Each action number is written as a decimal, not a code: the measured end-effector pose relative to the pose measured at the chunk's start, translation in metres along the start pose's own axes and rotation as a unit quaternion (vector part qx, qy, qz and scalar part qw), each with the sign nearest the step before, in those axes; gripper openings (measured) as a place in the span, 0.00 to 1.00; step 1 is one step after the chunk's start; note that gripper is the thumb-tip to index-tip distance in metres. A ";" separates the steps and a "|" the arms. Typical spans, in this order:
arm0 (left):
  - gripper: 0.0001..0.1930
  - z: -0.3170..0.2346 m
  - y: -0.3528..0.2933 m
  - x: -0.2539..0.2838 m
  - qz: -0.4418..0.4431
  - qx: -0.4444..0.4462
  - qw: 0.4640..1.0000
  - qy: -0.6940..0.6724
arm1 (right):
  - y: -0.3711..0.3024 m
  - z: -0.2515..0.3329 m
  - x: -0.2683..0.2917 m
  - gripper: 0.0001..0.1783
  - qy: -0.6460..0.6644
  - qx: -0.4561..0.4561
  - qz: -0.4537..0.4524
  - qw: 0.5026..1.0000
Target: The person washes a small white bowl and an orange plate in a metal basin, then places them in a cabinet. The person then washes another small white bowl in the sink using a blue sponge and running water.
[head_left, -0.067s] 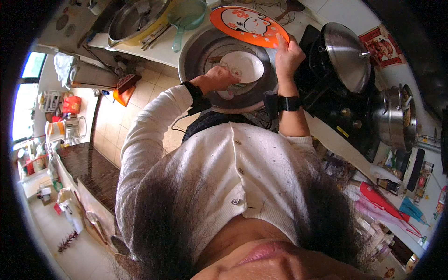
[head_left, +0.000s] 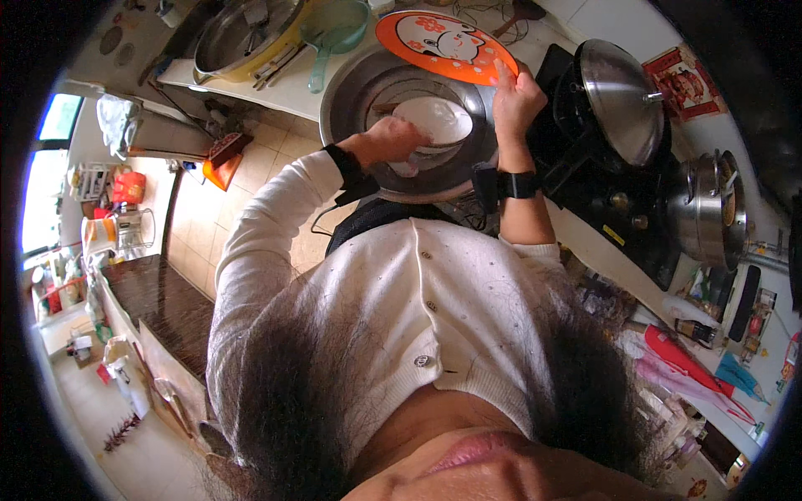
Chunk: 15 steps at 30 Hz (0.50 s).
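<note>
In the wide grey metal basin (head_left: 341, 100) in front of me, a white bowl (head_left: 447, 123) sits tilted. My left hand (head_left: 388, 139) is closed at the bowl's left rim; its fingertips are partly hidden and a little blurred. Something small and pale lies just below that hand in the basin. My right hand (head_left: 516, 98) grips the edge of a flat, round orange disc (head_left: 443, 46) with a white cartoon face and flowers on it. The disc is held above the basin's far right rim and covers part of it.
Right of the basin are a black stove (head_left: 635, 213), a domed steel lid (head_left: 622, 104) and a steel pot (head_left: 706, 209). A green ladle-shaped scoop (head_left: 322, 50) and a yellow-rimmed basin (head_left: 219, 71) rest on the far counter. An orange dustpan (head_left: 221, 173) stands on the floor.
The white bowl has tipped slightly, showing less of its inside, and my left hand has shifted a little with it. The right hand and orange disc hold still.
</note>
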<state>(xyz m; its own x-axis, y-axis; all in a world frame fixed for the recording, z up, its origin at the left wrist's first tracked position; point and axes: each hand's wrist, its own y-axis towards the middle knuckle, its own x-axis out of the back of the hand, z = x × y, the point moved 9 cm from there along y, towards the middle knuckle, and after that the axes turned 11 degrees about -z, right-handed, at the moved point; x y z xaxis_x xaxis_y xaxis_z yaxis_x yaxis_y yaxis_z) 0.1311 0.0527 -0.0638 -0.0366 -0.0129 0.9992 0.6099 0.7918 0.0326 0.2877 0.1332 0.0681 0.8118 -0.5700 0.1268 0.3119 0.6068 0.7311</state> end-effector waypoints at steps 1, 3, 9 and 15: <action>0.18 -0.001 0.000 0.015 -0.012 0.002 0.997 -0.075 | -0.001 -0.003 -0.001 0.15 -0.007 0.003 0.002 1.000; 0.17 -0.003 0.001 0.034 -0.001 0.004 0.979 -0.202 | -0.001 -0.010 -0.003 0.16 0.009 -0.007 -0.006 1.000; 0.17 0.007 0.011 0.040 0.093 0.044 0.964 -0.245 | -0.001 -0.019 -0.007 0.21 0.062 -0.021 -0.036 0.997; 0.19 0.016 0.019 0.008 0.059 0.156 0.984 -0.067 | -0.001 -0.016 -0.005 0.19 0.029 -0.026 -0.011 0.999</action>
<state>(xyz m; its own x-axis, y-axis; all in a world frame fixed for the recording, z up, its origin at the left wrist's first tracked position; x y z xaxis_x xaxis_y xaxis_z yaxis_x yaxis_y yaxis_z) 0.1299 0.0774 -0.0551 -0.0974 0.1545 0.9832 0.3440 0.9322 -0.1124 0.2910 0.1447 0.0559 0.8317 -0.5508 0.0703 0.3536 0.6231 0.6976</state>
